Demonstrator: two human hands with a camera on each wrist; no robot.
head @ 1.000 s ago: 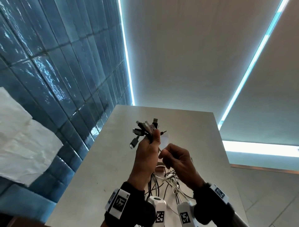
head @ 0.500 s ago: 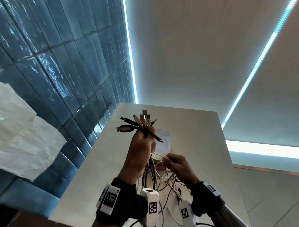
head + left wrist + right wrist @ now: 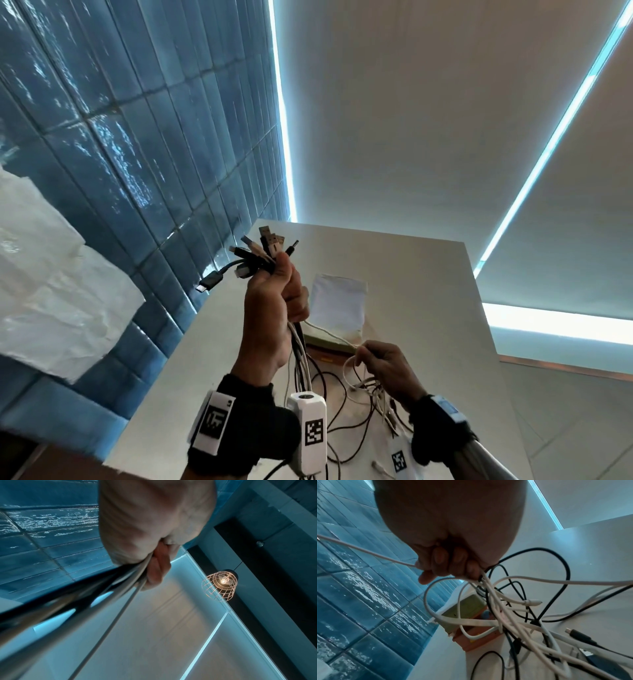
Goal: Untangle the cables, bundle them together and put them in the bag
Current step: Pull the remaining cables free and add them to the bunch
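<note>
Your left hand is fisted round the cables just below their plug ends, which fan out above the thumb. The bundle's long axis runs roughly vertical here: plugs up top, tails dropping past your wrist toward the counter. Left wrist view confirms the fingers curled tight on several strands, black and white together.

Your right hand sits lower and to the right, pinching a white cable that runs up-left into the left fist. Right wrist view shows that grip also closed over a clump of white and black strands, w/ loops hanging loose below it and more tails lying on the counter.

So the relation that matters: tangle is below the left fist, on the right-hand side, and the right hand is the nearer one to it. I'd judge the next move is a pull down along the bundle's axis w/ the right hand while the left stays as anchor. Risk: loops below could cinch into a knot if pulled hard.

Bag, prob the pale flat thing on the counter beyond your hands, can't be sure. Not reached yet.
</note>
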